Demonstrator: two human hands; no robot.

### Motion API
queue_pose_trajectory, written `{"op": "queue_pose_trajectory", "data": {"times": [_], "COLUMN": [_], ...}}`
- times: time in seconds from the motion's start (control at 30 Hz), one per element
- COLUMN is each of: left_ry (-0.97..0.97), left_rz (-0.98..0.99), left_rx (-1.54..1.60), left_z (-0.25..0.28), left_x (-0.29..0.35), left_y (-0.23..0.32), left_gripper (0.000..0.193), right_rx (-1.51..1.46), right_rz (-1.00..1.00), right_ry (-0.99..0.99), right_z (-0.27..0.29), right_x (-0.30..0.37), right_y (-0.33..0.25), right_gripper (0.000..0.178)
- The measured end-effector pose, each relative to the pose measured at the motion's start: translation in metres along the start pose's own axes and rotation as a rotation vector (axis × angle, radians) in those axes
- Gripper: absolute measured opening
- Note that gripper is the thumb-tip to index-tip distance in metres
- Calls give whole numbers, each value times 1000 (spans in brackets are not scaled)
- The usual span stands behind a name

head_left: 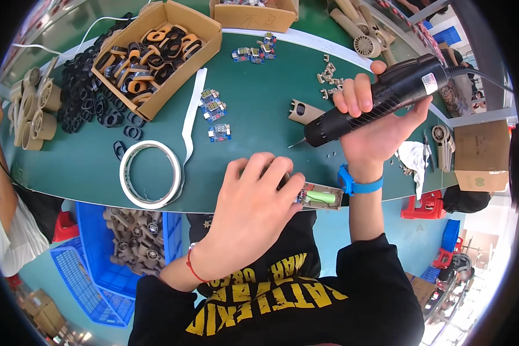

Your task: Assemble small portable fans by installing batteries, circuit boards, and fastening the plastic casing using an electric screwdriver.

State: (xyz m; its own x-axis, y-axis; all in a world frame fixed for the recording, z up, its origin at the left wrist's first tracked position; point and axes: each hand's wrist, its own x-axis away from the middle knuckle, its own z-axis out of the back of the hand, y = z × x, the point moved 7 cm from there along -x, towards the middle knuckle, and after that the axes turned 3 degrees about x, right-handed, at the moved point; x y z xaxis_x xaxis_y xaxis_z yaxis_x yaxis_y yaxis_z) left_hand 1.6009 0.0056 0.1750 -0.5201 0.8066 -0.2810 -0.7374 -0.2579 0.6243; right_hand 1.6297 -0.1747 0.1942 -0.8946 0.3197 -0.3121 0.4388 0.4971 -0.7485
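Note:
A black electric screwdriver [343,122] is gripped in my right hand [370,137], raised over the right part of the bench. Its bit points down and left and touches nothing that I can see. My left hand [245,199] is closed around a beige plastic housing [338,200] at the bench's front edge, its fingers covering the housing's left part. Inside the housing's open side lies a green cylindrical battery [321,197]. A loose beige shell piece [305,112] rests on the bench just left of the screwdriver's nose.
Blue circuit boards [219,132] sit mid-bench beside a white tape roll [149,194]. A cardboard box [180,79] holds black and orange rings, with black rings [86,86] piled alongside. Small beige parts [327,75] lie behind the screwdriver. A blue crate [92,245] stands below left.

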Motion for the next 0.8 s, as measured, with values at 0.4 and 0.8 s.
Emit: {"op": "queue_pose_trajectory", "data": {"times": [0.4, 0.8], "left_ry": [217, 420], "left_rz": [155, 95], "left_rx": [158, 137], "left_z": [6, -1], "left_x": [-4, -9], "left_y": [-4, 2], "left_gripper": [41, 19], "right_rx": [-121, -114], "right_rz": [159, 256], "right_ry": [-205, -297], "right_z": [-29, -41], "right_x": [12, 34], "right_y": [-53, -72], "right_gripper": [52, 49]}}
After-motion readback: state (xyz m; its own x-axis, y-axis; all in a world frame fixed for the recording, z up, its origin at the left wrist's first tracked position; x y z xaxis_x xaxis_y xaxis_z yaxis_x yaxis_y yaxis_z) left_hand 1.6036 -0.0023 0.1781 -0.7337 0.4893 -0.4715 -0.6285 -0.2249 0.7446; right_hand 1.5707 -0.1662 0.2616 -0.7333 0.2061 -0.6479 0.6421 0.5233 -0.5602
